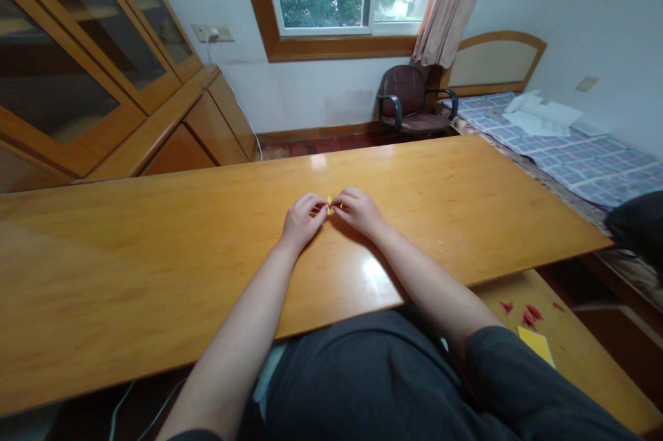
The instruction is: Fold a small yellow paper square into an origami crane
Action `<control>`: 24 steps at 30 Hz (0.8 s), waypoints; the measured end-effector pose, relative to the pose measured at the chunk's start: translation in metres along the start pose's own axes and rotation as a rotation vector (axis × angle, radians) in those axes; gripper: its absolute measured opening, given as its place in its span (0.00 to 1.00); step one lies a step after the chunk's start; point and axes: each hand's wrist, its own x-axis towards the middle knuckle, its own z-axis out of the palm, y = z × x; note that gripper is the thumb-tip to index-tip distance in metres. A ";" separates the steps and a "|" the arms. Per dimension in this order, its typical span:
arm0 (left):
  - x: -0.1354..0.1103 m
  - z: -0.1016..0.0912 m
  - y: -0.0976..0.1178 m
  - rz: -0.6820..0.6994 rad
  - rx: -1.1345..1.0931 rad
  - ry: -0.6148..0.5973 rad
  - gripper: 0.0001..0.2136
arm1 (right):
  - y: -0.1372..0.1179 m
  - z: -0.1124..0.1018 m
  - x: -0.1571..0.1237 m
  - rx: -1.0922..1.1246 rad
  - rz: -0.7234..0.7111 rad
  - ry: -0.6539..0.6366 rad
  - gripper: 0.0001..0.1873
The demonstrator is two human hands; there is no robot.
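Observation:
Both my hands meet over the middle of the wooden table (207,248), around a small yellow folded paper piece (330,206). My left hand (304,220) pinches it from the left between thumb and fingertips. From the other side, my right hand (359,210) pinches it the same way, fingers curled. Only small pointed bits of the yellow paper show between the fingertips; the rest is covered. Its exact folded shape is too small to make out.
On a lower wooden surface at right lie several small red folded pieces (529,317) and a yellow paper stack (536,344). Beyond the table are an armchair (409,99), a bed (564,151) with papers, and a glass-door cabinet (98,61) at left.

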 end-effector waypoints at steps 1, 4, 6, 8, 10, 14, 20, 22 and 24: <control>0.000 0.000 0.000 -0.003 -0.011 0.003 0.04 | 0.000 0.000 0.000 0.006 -0.006 0.003 0.08; 0.000 0.001 -0.002 -0.024 -0.080 0.018 0.04 | 0.002 0.001 0.000 0.035 0.009 0.017 0.08; 0.000 0.001 -0.003 -0.063 -0.123 0.035 0.04 | 0.003 0.001 0.000 0.070 0.045 0.029 0.07; 0.000 0.001 -0.005 -0.110 -0.154 0.058 0.05 | 0.004 0.001 0.000 0.120 0.088 0.043 0.08; 0.001 0.001 -0.006 -0.153 -0.187 0.084 0.06 | 0.004 0.000 0.000 0.181 0.123 0.053 0.08; 0.001 0.000 -0.009 -0.208 -0.252 0.106 0.07 | 0.005 0.001 -0.002 0.267 0.166 0.055 0.09; 0.000 0.001 -0.012 -0.251 -0.295 0.125 0.08 | 0.004 0.005 -0.004 0.306 0.165 0.011 0.12; 0.000 0.002 -0.013 -0.278 -0.334 0.124 0.08 | 0.004 0.005 -0.004 0.300 0.158 0.010 0.11; 0.001 0.002 -0.013 -0.300 -0.368 0.113 0.09 | 0.005 0.005 -0.003 0.292 0.157 0.017 0.11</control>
